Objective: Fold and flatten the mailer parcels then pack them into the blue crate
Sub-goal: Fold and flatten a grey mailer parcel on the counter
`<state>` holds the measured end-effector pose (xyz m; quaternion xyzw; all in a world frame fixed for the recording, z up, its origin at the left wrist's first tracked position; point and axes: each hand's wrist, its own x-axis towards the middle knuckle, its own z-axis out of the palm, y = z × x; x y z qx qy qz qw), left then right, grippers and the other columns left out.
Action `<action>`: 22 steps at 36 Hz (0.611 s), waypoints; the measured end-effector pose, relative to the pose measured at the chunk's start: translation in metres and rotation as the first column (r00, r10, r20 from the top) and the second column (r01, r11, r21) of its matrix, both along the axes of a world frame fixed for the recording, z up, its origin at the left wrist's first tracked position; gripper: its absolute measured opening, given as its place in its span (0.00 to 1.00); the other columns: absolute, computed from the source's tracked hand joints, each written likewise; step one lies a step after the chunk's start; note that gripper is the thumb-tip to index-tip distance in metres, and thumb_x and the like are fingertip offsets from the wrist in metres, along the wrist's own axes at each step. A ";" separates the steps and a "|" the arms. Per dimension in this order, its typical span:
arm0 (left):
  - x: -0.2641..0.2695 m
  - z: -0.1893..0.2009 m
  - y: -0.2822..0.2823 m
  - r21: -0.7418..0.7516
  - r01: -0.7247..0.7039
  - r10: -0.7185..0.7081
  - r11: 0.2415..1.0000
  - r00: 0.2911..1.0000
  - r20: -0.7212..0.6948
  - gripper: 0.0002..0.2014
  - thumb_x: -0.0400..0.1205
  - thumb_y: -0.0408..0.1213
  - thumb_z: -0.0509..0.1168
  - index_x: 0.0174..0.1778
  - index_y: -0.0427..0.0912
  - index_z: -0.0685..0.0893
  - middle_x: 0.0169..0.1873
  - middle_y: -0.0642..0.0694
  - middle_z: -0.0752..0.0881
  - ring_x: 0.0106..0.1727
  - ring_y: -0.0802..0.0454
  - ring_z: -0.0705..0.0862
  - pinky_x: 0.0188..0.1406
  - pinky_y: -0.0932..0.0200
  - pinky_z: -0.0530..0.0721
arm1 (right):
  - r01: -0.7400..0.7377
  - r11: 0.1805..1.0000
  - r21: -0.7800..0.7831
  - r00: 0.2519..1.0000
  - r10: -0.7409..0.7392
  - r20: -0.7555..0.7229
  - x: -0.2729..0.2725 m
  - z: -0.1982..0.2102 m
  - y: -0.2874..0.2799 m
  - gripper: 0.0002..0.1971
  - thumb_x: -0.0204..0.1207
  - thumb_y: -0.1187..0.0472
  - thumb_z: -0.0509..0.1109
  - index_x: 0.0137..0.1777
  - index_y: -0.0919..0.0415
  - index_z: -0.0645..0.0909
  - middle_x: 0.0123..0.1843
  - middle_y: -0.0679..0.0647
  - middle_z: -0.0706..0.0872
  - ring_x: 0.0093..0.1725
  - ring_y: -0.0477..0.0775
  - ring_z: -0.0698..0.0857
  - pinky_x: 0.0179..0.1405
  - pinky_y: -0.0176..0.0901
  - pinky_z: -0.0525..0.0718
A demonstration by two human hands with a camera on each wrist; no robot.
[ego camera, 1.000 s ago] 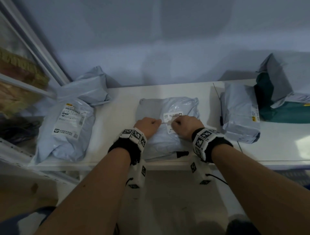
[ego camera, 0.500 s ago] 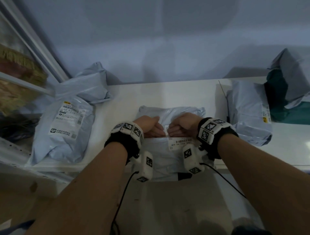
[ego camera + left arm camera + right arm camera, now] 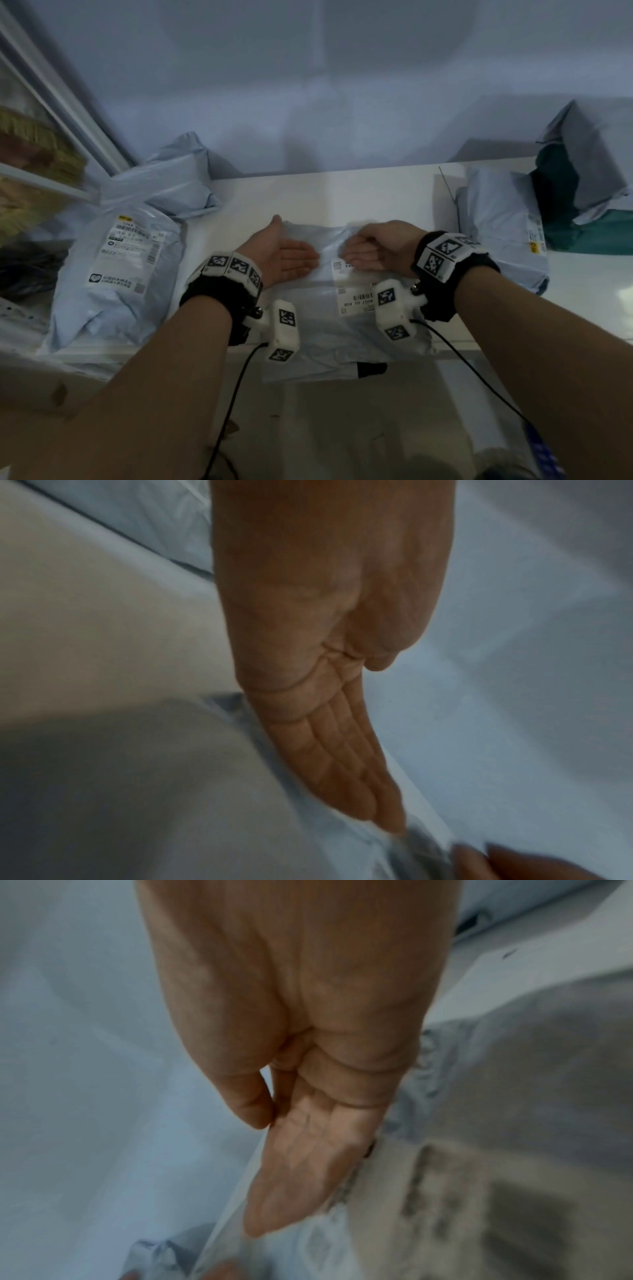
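On the bench [image 3: 342, 195], at six o'clock, a grey mailer [image 3: 318, 329] overhangs the near edge. Both grips lie on it with straight fingers, palms facing: left hand [image 3: 281, 253], right hand [image 3: 373, 250], fingertips nearly meeting over the fold. More mailers sit at nine [image 3: 116, 270] and three [image 3: 500, 233].

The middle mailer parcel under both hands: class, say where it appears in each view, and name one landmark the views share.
Head: the middle mailer parcel lies centre, overhanging the table's near edge.
Left wrist: it fills the right side and bottom.
Right wrist: it fills the left side, its label at lower right.
Shared landmark: the straight fingers of the left hand and right hand pressing the fold.
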<state>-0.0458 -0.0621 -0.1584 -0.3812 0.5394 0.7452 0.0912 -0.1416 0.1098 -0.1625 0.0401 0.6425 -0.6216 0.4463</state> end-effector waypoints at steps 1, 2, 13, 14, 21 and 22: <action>-0.004 0.001 0.004 0.002 0.027 -0.027 1.000 1.000 -0.006 0.41 0.85 0.64 0.43 0.48 0.27 0.84 0.45 0.32 0.89 0.44 0.42 0.89 0.38 0.55 0.89 | -0.013 0.999 -0.031 1.000 0.013 0.011 0.001 0.002 -0.005 0.14 0.86 0.63 0.56 0.46 0.70 0.80 0.43 0.63 0.87 0.41 0.55 0.87 0.34 0.39 0.89; -0.008 0.001 0.008 0.007 0.050 -0.050 0.999 0.999 -0.008 0.41 0.85 0.65 0.43 0.49 0.28 0.84 0.46 0.32 0.89 0.45 0.42 0.89 0.40 0.53 0.88 | -0.017 0.998 -0.054 1.000 0.019 0.024 0.003 0.004 -0.011 0.14 0.86 0.63 0.56 0.47 0.70 0.80 0.43 0.64 0.87 0.41 0.56 0.87 0.34 0.41 0.89; -0.018 -0.023 -0.025 0.303 -0.217 0.241 0.928 0.970 -0.042 0.39 0.88 0.59 0.40 0.68 0.23 0.74 0.67 0.28 0.79 0.55 0.37 0.84 0.57 0.45 0.80 | 0.254 0.963 -0.094 0.953 -0.233 0.195 -0.027 -0.022 -0.011 0.18 0.88 0.64 0.48 0.50 0.75 0.76 0.44 0.66 0.88 0.36 0.60 0.88 0.25 0.47 0.89; -0.016 -0.023 -0.032 0.336 -0.263 0.294 0.904 0.955 -0.044 0.39 0.88 0.59 0.40 0.70 0.22 0.72 0.69 0.29 0.78 0.59 0.37 0.83 0.60 0.44 0.79 | 0.276 0.955 -0.109 0.946 -0.250 0.207 -0.029 -0.022 -0.007 0.18 0.88 0.63 0.48 0.50 0.75 0.76 0.49 0.67 0.87 0.40 0.61 0.87 0.28 0.48 0.89; -0.011 -0.015 -0.035 0.277 -0.346 0.382 0.896 0.920 -0.086 0.37 0.88 0.57 0.43 0.73 0.23 0.69 0.71 0.31 0.77 0.69 0.38 0.78 0.62 0.45 0.78 | 0.382 0.920 -0.088 0.920 -0.370 0.125 -0.028 -0.013 -0.004 0.13 0.86 0.66 0.52 0.42 0.71 0.73 0.67 0.74 0.81 0.64 0.68 0.84 0.33 0.47 0.88; -0.011 -0.013 -0.033 0.254 -0.339 0.371 0.906 0.924 -0.089 0.36 0.88 0.57 0.44 0.73 0.23 0.69 0.71 0.31 0.77 0.68 0.38 0.79 0.63 0.45 0.78 | 0.379 0.921 -0.091 0.923 -0.369 0.113 -0.028 -0.011 -0.005 0.12 0.86 0.67 0.52 0.43 0.70 0.73 0.67 0.74 0.80 0.60 0.67 0.86 0.30 0.46 0.87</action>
